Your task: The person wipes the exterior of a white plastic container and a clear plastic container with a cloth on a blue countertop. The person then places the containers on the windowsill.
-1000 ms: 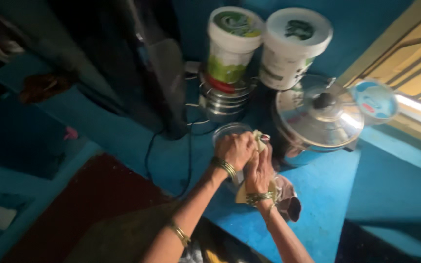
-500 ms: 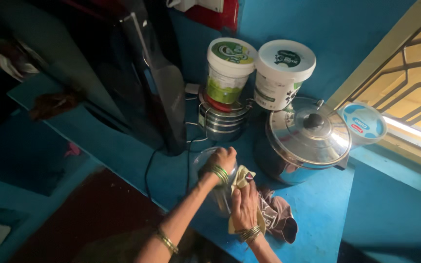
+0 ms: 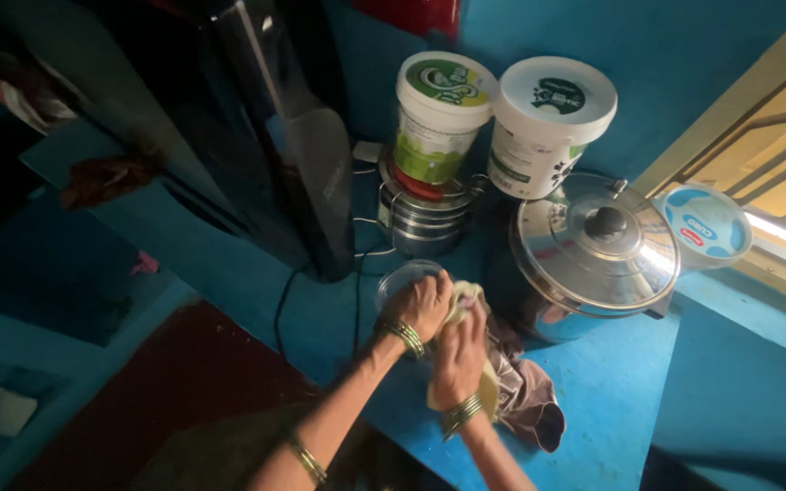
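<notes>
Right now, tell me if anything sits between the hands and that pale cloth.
Nothing visible does. The left hand and the right hand are both already on the pale cloth, beside the steel pot.

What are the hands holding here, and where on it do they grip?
Both hands, left and right, clutch a pale yellow cloth bunched between them near its upper end; the exact grip is hidden.

Your left hand (image 3: 425,305) covers most of the clear container (image 3: 399,277), so you can't tell what's in it. The pale cloth (image 3: 466,300) is mostly buried between both hands; the right hand (image 3: 459,356) hides its middle. Black appliance (image 3: 266,118) is cut off at the top edge, detail lost in shadow.
</notes>
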